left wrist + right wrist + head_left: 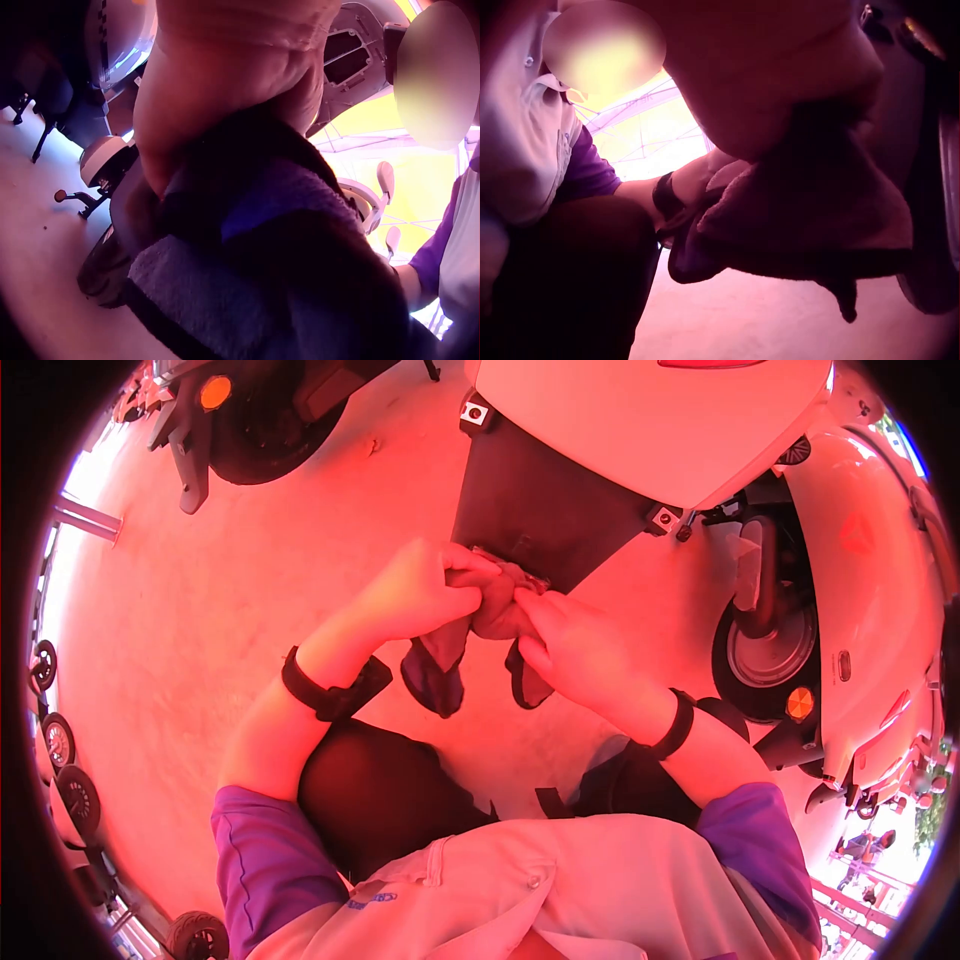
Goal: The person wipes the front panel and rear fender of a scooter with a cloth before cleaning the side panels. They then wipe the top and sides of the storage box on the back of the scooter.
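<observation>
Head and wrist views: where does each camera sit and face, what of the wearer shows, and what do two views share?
Head: on the head, facing forward and down at the cloth held by left hand and right hand; arms, shirt, legs show.
Left wrist: on that wrist, facing the cloth below the left hand; sleeve and shirt at right.
Right wrist: on that wrist, facing the cloth below the right hand; leg, shirt and other arm at left.
Both wrist views share cloth and shirt.
</observation>
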Demonstrator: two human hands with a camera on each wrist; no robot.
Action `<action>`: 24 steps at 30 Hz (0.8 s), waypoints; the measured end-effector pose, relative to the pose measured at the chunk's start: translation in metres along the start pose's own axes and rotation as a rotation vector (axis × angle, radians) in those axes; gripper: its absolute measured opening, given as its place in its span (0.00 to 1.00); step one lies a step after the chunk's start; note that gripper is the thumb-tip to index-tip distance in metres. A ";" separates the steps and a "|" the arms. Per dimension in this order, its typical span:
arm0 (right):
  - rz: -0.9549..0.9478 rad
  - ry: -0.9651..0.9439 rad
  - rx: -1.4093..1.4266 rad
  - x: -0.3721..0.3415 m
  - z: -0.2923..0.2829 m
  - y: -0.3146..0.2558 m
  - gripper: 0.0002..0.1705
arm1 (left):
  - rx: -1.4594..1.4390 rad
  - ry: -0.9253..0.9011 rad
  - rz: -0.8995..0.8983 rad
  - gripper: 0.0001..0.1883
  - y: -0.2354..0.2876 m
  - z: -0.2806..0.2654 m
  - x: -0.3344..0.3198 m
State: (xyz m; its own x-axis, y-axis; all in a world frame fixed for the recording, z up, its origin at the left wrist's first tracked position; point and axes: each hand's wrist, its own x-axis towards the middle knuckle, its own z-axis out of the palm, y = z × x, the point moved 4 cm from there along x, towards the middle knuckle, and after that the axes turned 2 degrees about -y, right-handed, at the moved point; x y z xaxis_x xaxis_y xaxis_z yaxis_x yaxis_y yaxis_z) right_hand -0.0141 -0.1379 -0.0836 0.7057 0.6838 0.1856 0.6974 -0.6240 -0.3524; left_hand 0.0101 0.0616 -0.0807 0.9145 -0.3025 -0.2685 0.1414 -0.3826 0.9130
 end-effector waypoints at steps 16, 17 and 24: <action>0.076 -0.223 0.160 0.003 0.015 0.010 0.30 | 0.484 -0.097 0.304 0.20 0.010 -0.040 -0.016; -0.077 -0.204 0.162 0.002 0.010 -0.006 0.30 | 0.523 -0.166 0.302 0.20 0.017 -0.048 -0.018; -0.380 0.355 0.160 0.010 -0.115 0.003 0.35 | 0.887 0.077 0.577 0.24 0.174 -0.050 -0.073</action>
State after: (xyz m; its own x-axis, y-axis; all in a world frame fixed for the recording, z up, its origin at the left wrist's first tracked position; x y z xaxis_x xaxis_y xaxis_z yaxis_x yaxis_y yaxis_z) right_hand 0.0096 -0.1761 0.0233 0.4261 0.6626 0.6160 0.9033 -0.2736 -0.3305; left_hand -0.0130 0.0605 0.1125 0.7811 -0.5972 0.1826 -0.6204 -0.7085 0.3365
